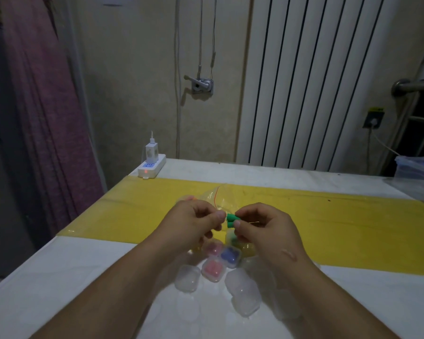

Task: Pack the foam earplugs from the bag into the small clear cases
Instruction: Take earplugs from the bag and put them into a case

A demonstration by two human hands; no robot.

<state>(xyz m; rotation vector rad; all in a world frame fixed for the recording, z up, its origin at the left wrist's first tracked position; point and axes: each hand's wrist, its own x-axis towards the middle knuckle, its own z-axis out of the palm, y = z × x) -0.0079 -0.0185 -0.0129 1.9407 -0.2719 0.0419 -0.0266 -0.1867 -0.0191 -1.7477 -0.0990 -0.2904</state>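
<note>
My right hand (262,228) pinches two green foam earplugs (231,220) between thumb and fingers. My left hand (196,223) is curled right beside them, and its fingertips meet the earplugs; what it holds is hard to tell, perhaps a clear case or the bag's edge. The clear zip bag (220,196) with a red seal line lies just behind both hands. Below the hands sit small clear cases: one with blue earplugs (230,256), two with pink ones (212,269), and several empty ones (187,277).
A yellow strip (340,231) crosses the white table (59,289). A white power strip with a charger (151,165) sits at the far left corner. A plastic container (416,172) stands at the right edge. A radiator and wall are behind.
</note>
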